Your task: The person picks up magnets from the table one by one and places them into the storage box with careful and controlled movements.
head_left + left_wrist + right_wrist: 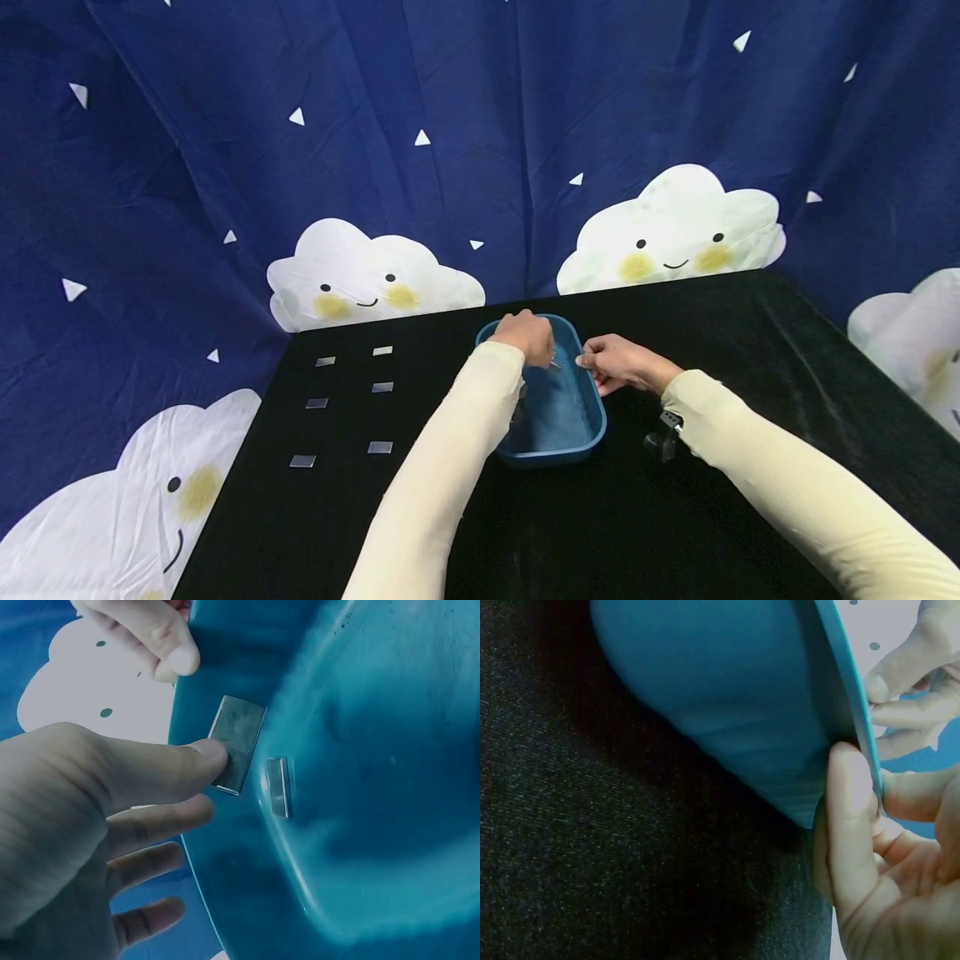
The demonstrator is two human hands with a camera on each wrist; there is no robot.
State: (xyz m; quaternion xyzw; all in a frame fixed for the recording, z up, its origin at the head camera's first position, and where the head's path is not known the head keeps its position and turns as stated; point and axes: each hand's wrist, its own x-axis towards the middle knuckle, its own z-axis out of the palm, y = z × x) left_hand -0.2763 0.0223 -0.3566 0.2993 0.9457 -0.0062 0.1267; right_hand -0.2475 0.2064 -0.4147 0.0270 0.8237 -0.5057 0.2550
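A blue rectangular bin stands on the black tabletop. My left hand is over its far left part, pinching a small flat metal plate between thumb and index finger. In the left wrist view the other fingers are spread behind the plate, above the bin's inner wall. A smaller shiny rectangle shows at the bend of that wall. At the right long side, my right hand grips the bin's rim, thumb on one face and fingers on the other.
To the left of the bin, several similar plates lie in two columns on the black tabletop. A dark object is below the right wrist. Behind the table hangs a blue curtain with clouds.
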